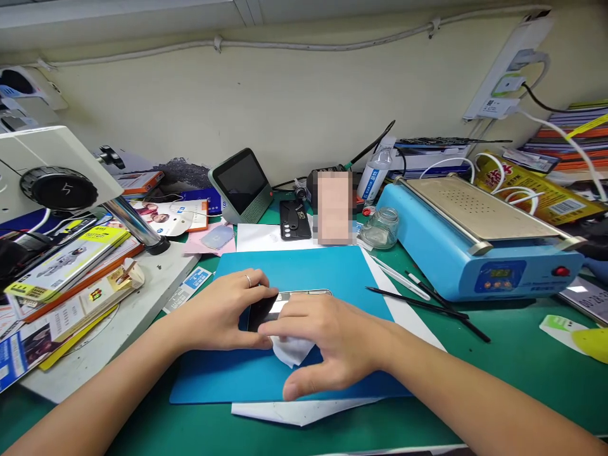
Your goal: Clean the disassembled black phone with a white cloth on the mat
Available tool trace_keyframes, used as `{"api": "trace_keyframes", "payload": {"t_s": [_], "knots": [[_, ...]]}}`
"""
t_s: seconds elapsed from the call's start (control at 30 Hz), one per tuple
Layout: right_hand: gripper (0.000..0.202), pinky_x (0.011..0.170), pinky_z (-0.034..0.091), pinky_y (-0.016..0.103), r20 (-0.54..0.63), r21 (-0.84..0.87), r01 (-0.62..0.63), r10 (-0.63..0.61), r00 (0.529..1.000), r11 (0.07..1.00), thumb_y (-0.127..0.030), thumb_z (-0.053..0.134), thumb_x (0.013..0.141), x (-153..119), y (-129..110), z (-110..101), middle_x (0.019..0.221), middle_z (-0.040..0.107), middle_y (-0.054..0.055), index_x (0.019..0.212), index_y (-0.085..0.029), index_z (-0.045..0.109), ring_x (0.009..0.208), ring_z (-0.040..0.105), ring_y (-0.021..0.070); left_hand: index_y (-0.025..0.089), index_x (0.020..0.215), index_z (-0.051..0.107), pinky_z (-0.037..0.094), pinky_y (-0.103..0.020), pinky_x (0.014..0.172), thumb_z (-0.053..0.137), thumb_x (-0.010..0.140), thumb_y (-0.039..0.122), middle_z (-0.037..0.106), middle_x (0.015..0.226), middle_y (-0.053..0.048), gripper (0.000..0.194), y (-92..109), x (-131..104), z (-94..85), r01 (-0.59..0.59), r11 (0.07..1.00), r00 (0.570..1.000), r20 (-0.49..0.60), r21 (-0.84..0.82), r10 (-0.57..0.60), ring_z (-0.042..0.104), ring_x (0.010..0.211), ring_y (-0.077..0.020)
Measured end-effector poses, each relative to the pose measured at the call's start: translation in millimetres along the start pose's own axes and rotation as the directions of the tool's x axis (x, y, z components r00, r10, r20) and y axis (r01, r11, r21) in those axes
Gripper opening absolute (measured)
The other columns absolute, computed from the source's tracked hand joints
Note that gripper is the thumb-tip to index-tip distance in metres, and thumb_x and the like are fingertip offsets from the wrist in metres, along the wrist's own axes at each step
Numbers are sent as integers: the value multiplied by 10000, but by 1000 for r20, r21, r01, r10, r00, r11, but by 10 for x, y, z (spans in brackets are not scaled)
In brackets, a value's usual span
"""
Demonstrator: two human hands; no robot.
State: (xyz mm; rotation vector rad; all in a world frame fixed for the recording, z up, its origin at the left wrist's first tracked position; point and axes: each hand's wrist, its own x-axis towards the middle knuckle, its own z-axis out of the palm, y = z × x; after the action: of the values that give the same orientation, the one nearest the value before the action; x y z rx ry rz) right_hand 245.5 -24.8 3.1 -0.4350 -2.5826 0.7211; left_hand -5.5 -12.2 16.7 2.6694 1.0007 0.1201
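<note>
A phone-like device point(260, 309) with a dark, shiny face and a pale metal edge lies on the blue mat point(223, 378). My left hand point(228, 310) holds its left side, thumb at the near edge and fingers at the far edge. Over the device's right part is my right hand point(327, 335), its fingers pressing a white cloth or tissue point(292, 352) against it, thumb stretched out toward me. Much of the device is hidden under my right hand.
Black tweezers point(413, 300) lie right of the mat. Behind stand a glass jar point(381, 229), a black phone case point(295, 220) and a small screen point(241, 183). A blue heating machine point(479, 253) fills the right; a microscope stand point(137, 228) and boxes, the left.
</note>
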Motion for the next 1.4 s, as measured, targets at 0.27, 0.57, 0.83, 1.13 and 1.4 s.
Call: {"api": "trace_keyframes", "payload": {"t_s": [0.27, 0.57, 0.83, 1.13, 1.4], "knots": [[543, 725, 417, 297, -4, -19, 11, -11, 1000, 1000, -626, 577, 939, -1, 14, 17, 891, 683, 67, 1192, -156, 678, 824, 579, 189, 228, 1304, 609, 488, -344, 831, 704, 824, 617, 605, 1130, -79, 625, 5, -6, -14, 1, 1000, 1000, 16, 6, -1, 611, 994, -246], [307, 646, 361, 270, -29, -2, -64, 64, 998, 998, -436, 637, 961, -22, 74, -10, 834, 688, 17, 1092, -167, 704, 716, 523, 145, 226, 1322, 603, 485, -344, 831, 710, 790, 684, 601, 1137, -77, 711, -25, -10, 0, -8, 1000, 1000, 18, -4, 9, 606, 1011, -254], [261, 651, 376, 277, -19, -56, -50, 49, 999, 997, -385, 611, 979, -15, 55, -8, 859, 716, 26, 1086, -168, 709, 737, 552, 152, 230, 1318, 608, 494, -343, 831, 700, 818, 642, 607, 1133, -75, 655, -16, -17, 2, -15, 1000, 1000, -5, 7, 15, 612, 998, -248], [252, 712, 429, 291, -87, -140, -26, 14, 996, 990, -337, 554, 1011, -26, 8, 22, 900, 740, 55, 1097, -159, 710, 815, 616, 178, 231, 1320, 602, 494, -343, 846, 711, 830, 588, 618, 1142, -79, 616, 3, -5, 0, -9, 1000, 1000, -3, 19, 9, 617, 1016, -253], [340, 713, 427, 273, -40, -161, -60, 54, 998, 985, -314, 618, 979, -19, 26, -4, 1007, 742, 59, 1285, -168, 644, 836, 626, 171, 232, 1311, 602, 486, -344, 839, 697, 848, 583, 609, 1128, -76, 589, 3, -12, 1, -10, 1000, 1000, 6, -6, 10, 609, 1004, -242]]}}
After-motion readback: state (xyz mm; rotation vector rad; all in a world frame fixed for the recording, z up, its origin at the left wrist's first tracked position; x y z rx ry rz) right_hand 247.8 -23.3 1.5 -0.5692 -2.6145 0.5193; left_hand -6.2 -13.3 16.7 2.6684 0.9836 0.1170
